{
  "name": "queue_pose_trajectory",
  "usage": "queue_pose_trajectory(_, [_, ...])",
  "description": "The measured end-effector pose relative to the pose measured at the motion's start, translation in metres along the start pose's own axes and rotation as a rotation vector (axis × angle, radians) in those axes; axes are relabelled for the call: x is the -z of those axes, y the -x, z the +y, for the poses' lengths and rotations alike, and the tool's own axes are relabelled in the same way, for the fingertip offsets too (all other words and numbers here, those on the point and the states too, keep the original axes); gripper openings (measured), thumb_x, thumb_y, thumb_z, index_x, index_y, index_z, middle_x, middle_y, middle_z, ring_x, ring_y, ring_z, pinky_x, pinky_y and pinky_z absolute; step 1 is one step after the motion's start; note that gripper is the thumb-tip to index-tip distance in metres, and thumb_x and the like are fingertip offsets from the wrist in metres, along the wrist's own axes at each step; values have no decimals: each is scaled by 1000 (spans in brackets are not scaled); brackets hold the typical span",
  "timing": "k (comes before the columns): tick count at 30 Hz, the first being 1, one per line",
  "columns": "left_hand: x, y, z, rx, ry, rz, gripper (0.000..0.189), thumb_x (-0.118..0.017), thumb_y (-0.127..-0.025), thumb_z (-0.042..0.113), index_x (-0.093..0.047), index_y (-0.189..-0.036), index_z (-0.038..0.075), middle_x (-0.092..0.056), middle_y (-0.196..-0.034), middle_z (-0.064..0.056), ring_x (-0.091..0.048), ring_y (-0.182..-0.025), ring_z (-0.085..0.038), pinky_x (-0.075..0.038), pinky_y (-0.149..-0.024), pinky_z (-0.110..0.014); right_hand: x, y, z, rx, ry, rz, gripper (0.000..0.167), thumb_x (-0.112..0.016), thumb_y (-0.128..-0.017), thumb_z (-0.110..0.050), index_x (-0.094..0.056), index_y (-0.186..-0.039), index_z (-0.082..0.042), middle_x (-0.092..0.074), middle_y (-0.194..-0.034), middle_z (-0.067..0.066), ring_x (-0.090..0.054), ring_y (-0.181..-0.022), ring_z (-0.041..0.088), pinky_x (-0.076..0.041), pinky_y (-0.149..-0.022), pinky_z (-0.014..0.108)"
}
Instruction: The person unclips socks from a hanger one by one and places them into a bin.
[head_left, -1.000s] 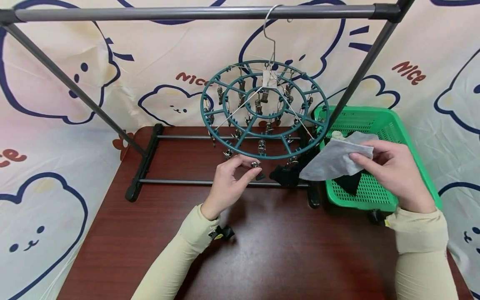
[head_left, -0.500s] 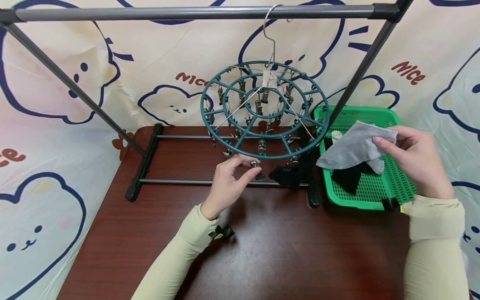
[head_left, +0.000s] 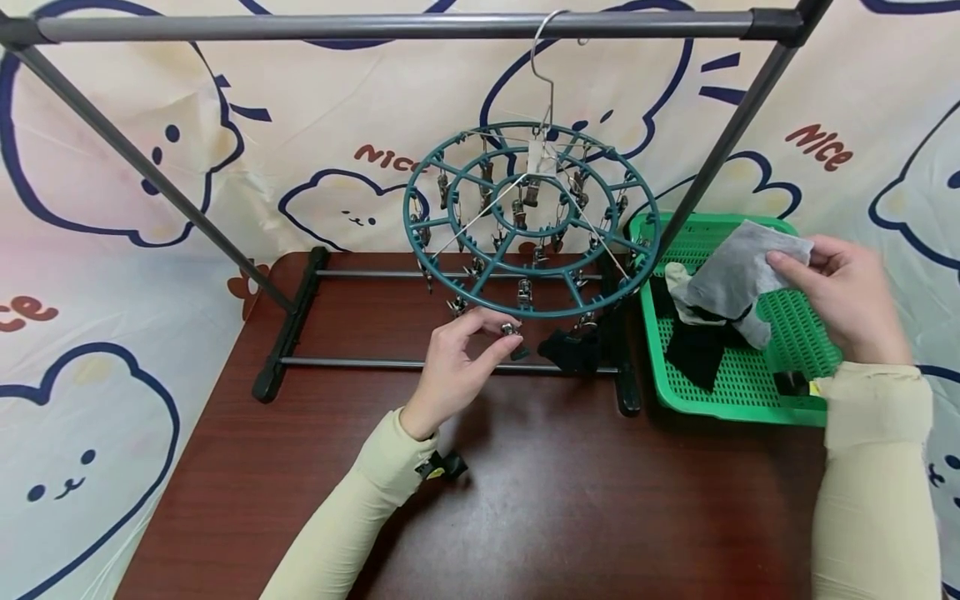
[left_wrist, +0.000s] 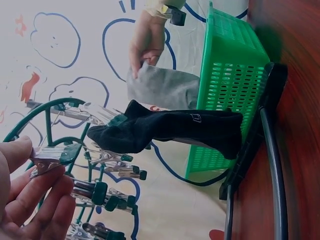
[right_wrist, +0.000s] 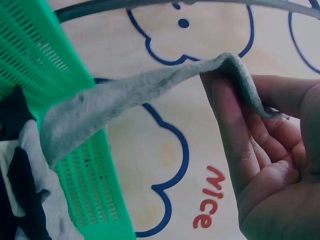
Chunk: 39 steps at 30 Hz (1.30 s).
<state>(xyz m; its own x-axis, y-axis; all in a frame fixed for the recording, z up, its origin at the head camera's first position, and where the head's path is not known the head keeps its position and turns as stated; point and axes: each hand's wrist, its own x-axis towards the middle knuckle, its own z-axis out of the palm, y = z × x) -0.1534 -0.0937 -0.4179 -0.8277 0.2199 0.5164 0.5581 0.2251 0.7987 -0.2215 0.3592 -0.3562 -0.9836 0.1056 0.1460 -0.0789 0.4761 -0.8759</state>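
My left hand (head_left: 457,367) pinches a metal clip (left_wrist: 50,156) with dark green tips between thumb and fingers, below the front rim of the round green clip hanger (head_left: 491,273). Beside it a black sock (left_wrist: 170,127) hangs from another clip. At the right, my right hand (head_left: 851,292) grips one end of a grey sock (head_left: 738,267) above the green basket (head_left: 813,333). In the right wrist view, the grey sock droops from the fingers toward the basket. Black, grey and pale cloth pieces lie inside.
The hanger hooks over the grey top bar (head_left: 375,28) of a rack, whose black feet (head_left: 288,333) stand on the brown table (head_left: 525,500). Several other clips (head_left: 524,293) dangle beneath the hanger. A printed cloth (head_left: 315,108) hangs behind.
My right hand has moved right and away from me, drawing the grey sock from near the hanger to above the basket. The left hand stays in place on the clip.
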Motion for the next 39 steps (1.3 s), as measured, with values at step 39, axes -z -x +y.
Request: queue_pose_trajectory(39, [0, 2, 3, 4, 20, -7, 17, -74, -96, 11, -73, -114, 11, -76, -104, -2, -69, -99, -14, -55, -91, -39, -22, -65, 35, -12, 453, -294, 46, -62, -104, -34, -62, -131, 3, -55, -134, 27, -55, -117, 42, -45, -66, 19])
